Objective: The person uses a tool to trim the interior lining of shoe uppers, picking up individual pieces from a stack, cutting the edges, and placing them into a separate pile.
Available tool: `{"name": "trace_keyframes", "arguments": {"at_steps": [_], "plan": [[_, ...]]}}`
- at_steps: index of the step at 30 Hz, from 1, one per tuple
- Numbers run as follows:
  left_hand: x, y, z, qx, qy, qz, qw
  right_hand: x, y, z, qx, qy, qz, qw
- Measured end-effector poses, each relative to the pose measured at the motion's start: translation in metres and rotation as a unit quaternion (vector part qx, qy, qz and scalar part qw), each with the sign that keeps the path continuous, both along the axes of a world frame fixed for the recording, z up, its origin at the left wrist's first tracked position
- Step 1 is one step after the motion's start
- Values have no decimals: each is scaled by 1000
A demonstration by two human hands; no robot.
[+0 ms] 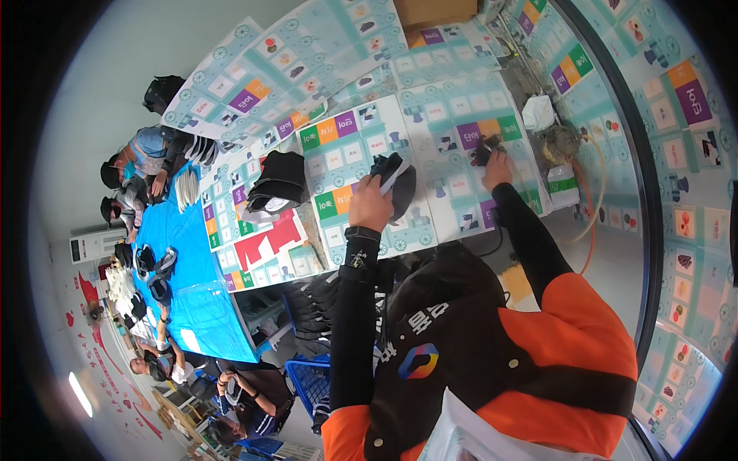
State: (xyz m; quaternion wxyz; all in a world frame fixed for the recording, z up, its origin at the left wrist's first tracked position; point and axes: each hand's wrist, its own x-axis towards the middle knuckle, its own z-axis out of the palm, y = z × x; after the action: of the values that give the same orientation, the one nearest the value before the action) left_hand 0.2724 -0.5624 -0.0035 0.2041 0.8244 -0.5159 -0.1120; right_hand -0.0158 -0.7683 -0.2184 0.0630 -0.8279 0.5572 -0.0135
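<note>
White panel nearest, two hands busy over dark headwear

Shows white panel (469, 434) at the lower rim, nearer than either hand, with dark apron (461, 330) just beyond. Has left hand (370, 207) clamped on dark cap (403, 196), tilted above patterned desk (430, 165). Has fingers of right hand (498, 170) together, apparently clamped on small dark piece (484, 150); too small to tell what kind. Places cap and small piece well apart, one at each hand.

Looks like a two-handed handling step, cap lifted on one side and small piece managed on the other. Probably calls next for a steady left hold and careful fingertip control on the right.

Shows stack of dark pieces (277, 180) near, to the left of the left hand. Includes, low behind that hand and left of its forearm, blue basket (307, 376); cannot tell its contents. Shows green-and-white carton (563, 187) to the right of the right hand, contents hidden. Shows cardboard box (434, 11) well beyond both hands, inside not visible. Spreads more caps (159, 290) over blue-covered desk (200, 307), well left of the left hand.
</note>
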Motion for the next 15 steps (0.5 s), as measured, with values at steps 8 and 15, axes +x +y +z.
{"name": "trace_keyframes", "arguments": {"at_steps": [8, 15], "plan": [[0, -13, -7, -15, 9, -3, 1000, -1, 11, 35, 150, -283, -42, 946], [1, -6, -12, -30, 9, 13, 999, 55, 79, 132, 585, -344, -5, 735]]}}
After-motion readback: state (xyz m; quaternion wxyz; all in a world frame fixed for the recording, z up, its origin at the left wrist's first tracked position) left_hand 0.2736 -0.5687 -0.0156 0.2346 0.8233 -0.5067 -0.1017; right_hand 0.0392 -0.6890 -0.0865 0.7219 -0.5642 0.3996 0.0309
